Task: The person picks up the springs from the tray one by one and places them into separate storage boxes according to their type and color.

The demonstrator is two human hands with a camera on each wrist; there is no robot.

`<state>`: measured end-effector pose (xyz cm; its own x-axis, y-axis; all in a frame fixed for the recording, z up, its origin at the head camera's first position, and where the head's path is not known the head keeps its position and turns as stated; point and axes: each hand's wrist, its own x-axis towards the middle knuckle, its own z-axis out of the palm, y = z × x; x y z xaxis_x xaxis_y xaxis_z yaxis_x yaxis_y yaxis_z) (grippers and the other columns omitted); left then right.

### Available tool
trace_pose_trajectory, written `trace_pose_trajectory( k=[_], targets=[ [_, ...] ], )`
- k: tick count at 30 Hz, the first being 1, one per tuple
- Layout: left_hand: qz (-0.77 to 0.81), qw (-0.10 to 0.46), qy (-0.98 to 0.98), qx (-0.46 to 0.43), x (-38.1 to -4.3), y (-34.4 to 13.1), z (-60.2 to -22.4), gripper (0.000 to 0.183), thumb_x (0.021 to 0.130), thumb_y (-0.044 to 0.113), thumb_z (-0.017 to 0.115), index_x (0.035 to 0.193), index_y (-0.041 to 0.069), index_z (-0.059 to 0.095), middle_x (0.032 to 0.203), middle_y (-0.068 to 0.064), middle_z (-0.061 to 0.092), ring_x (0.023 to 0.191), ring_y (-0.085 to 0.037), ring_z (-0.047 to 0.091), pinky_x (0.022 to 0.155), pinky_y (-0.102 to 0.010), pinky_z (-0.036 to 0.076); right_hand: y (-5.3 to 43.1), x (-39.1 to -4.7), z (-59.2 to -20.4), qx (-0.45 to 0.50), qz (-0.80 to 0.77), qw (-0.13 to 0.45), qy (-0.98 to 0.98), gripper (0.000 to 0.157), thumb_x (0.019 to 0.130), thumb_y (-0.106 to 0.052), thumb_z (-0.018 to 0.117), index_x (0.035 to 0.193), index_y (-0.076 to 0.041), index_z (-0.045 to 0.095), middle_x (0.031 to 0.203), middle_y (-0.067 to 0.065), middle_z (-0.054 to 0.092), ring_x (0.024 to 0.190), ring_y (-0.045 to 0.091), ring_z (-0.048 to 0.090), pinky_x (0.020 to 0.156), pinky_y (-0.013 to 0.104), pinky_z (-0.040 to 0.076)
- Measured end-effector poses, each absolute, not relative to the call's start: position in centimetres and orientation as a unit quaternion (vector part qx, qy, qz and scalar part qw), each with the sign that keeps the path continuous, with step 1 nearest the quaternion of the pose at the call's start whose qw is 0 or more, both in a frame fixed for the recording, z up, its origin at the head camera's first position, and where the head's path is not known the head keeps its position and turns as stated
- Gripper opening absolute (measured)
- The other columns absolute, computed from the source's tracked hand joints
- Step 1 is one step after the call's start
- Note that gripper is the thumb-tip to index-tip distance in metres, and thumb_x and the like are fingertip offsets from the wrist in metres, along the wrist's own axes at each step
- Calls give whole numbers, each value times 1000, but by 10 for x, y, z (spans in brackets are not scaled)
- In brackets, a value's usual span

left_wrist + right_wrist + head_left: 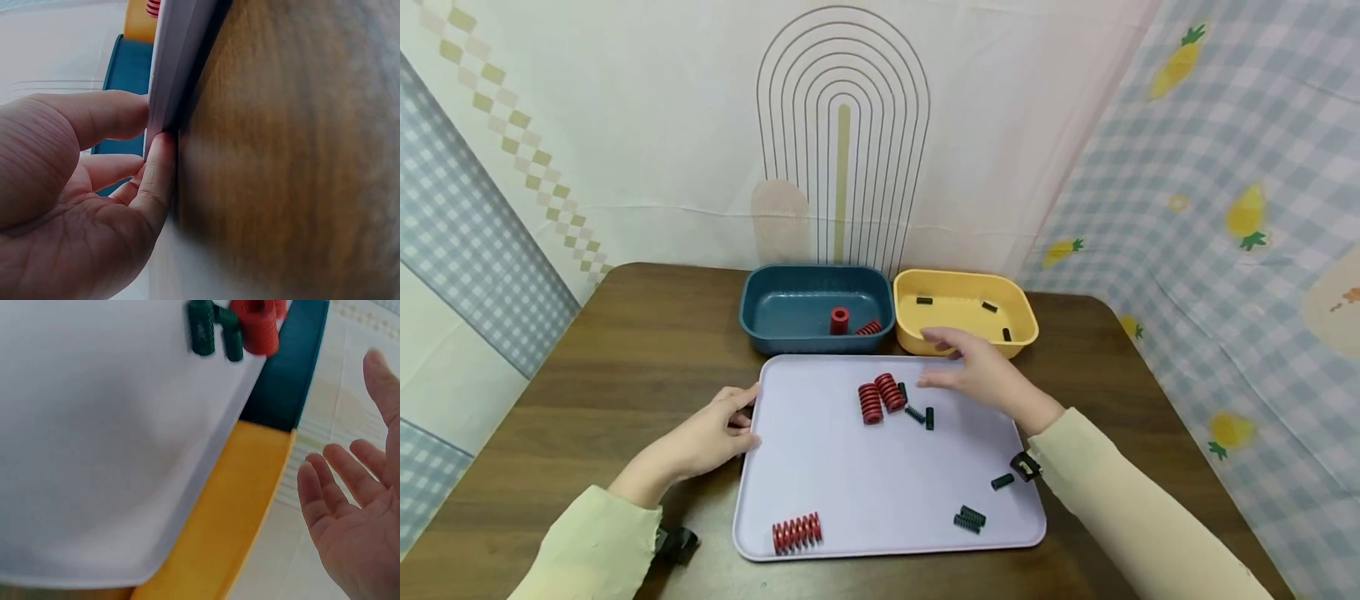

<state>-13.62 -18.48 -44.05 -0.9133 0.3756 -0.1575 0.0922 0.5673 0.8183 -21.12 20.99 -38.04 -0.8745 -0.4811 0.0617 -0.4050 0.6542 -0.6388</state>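
My left hand (711, 433) grips the left rim of a pale lilac tray (827, 475), thumb and fingers at its edge in the left wrist view. My right hand (977, 367) is over the tray's far right part, fingers spread and holding nothing, close in front of the yellow bin (970, 287). To its left lie two red coil springs (880, 396), beside several small dark green springs (929, 418). Another red spring (797, 533) lies in the near left corner. More green springs (970, 518) are at the near right.
Behind the tray stands a teal bin (782, 304) with two red springs (839, 320) in it. The yellow bin beside it contains several dark green springs (990, 307). All stand on a brown wooden table (625, 350) backed by a patterned cloth (685, 150).
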Motion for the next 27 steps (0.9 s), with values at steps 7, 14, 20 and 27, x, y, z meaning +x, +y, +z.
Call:
trace_pose_trajectory(
  k=[7, 14, 20, 27],
  targets=[
    [448, 158, 869, 136, -136, -184, -440, 77, 88, 5, 68, 150, -6, 24, 132, -21, 36, 101, -24, 51, 76, -27, 48, 195, -201, -397, -285, -289, 96, 909, 75, 77, -38, 81, 140, -10, 51, 131, 9, 57, 114, 26, 55, 93, 41, 46],
    [449, 159, 869, 132, -134, -184, -440, 77, 88, 6, 68, 150, -5, 24, 132, -20, 37, 102, -24, 51, 77, -27, 48, 183, -202, -409, -266, -253, 133, 920, 76, 79, -35, 81, 144, -14, 47, 137, 3, 53, 119, 19, 53, 97, 37, 43],
    [450, 159, 869, 131, -134, -184, -441, 77, 88, 7, 69, 150, -4, 25, 131, -19, 37, 102, -24, 51, 77, -27, 48, 176, -204, -412, -261, -224, 135, 929, 78, 79, -37, 80, 145, -15, 45, 140, -1, 50, 120, 17, 51, 98, 34, 42],
    [448, 154, 870, 136, -136, -184, -442, 77, 88, 5, 69, 150, -5, 25, 132, -20, 37, 102, -24, 51, 77, -27, 49, 170, -207, -414, -268, -211, 132, 931, 76, 80, -36, 80, 145, -14, 46, 140, 0, 50, 122, 15, 50, 101, 34, 40]
  ],
)
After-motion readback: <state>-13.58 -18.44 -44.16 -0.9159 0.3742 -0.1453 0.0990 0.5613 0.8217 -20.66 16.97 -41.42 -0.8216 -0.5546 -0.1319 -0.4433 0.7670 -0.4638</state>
